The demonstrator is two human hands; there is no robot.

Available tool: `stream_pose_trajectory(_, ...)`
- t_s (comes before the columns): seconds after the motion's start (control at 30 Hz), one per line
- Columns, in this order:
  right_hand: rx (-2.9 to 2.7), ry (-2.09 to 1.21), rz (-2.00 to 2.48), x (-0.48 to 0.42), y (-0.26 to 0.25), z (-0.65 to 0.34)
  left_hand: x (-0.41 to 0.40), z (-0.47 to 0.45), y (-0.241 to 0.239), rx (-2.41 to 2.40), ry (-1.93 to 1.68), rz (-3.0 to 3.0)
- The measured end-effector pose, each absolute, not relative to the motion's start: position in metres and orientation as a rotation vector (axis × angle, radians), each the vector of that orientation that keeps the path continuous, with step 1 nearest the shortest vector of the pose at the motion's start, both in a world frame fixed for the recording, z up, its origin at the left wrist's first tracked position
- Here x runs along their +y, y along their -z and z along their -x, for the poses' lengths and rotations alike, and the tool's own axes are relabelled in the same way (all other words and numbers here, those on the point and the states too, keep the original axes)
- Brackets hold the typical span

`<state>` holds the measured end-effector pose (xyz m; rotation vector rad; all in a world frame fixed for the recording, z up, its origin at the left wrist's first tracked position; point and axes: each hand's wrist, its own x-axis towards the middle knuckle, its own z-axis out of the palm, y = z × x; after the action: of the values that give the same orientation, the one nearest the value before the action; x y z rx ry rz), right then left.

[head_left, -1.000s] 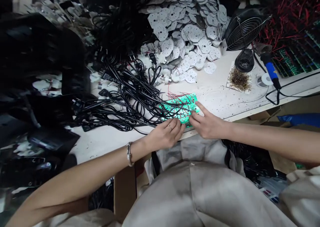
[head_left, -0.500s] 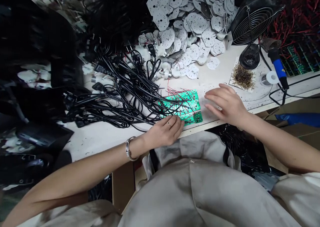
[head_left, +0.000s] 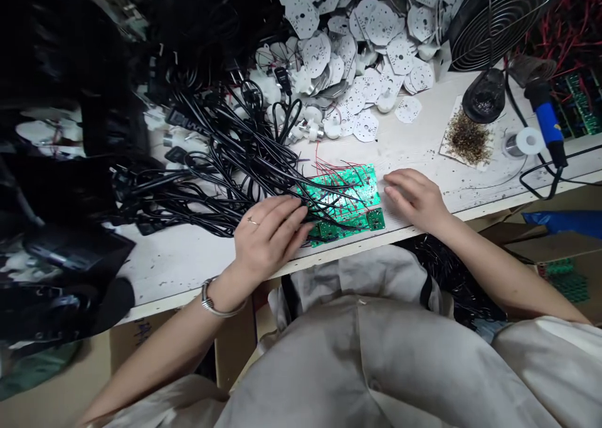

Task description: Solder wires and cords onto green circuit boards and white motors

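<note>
Nearest us, our beige garment (head_left: 357, 353) reaches the front edge of the white workbench (head_left: 181, 271). Our left hand (head_left: 270, 236), with a silver bracelet (head_left: 207, 297) at its wrist, lies over the ends of the black power cords (head_left: 221, 183); its fingers are curved and close together, and we cannot tell whether they pinch anything. Before us on the bench lie the green circuit boards (head_left: 350, 189), a small square board (head_left: 375, 219) at their near right corner, with cords and thin red wires (head_left: 322, 164) across them. Our right hand (head_left: 416, 199) hovers just beside their right end, fingers loosely bent, thumb apart, holding nothing. Farther right we see a solder spool (head_left: 527, 142) and a blue-handled soldering iron (head_left: 547, 117). Beyond the boards, perforated white plates (head_left: 367, 89) lie heaped near a black fan (head_left: 498, 26).
</note>
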<state>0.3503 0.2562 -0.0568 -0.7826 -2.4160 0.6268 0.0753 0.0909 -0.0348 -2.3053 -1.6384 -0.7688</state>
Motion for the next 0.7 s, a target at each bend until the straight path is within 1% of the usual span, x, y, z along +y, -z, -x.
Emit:
stream_pose_trajectory(0.1, -2.370, -0.668, 0.800, 0.250, 0.064, -0.345, 0.088, -0.070, 0.045, -1.690, 0.718, 2.298)
stream_pose_trajectory(0.3, -2.423, -0.589, 0.802, 0.243, 0.066, -0.340, 0.081, -0.069, 0.061, -1.726, 0.632, 2.327)
stream_pose_trajectory(0.7, -2.487, -0.560, 0.809, 0.241, 0.067, -0.337, 0.081, -0.072, 0.061, -1.716, 0.687, 2.312)
